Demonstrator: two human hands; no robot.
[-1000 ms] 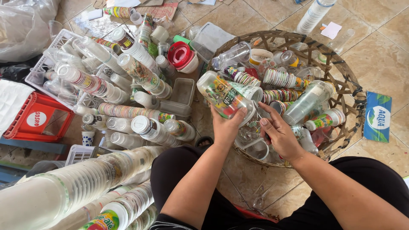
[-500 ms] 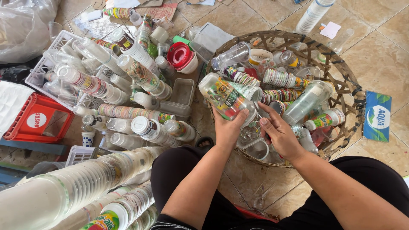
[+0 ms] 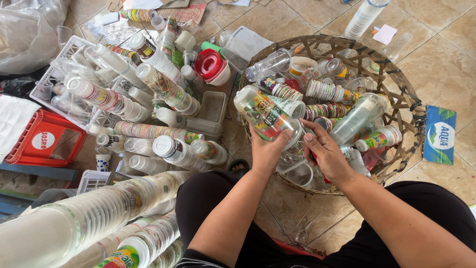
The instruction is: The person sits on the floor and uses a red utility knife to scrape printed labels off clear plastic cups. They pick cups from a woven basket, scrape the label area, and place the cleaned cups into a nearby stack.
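Left hand (image 3: pixel 265 151) grips cup stack (image 3: pixel 265 115) over basket (image 3: pixel 404 99); right hand (image 3: pixel 325 154) loosely curled, fingers at stack mouth; steady stack, seat cup straight

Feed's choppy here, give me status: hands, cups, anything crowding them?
Left hand gripping nested cup stack. Right hand bare, fingers at stack's mouth. Woven basket crowded with loose cups underneath.

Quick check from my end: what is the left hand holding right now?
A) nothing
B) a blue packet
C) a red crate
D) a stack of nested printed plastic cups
D: the left hand grips a stack of printed plastic cups over the woven basket, beside the right hand.
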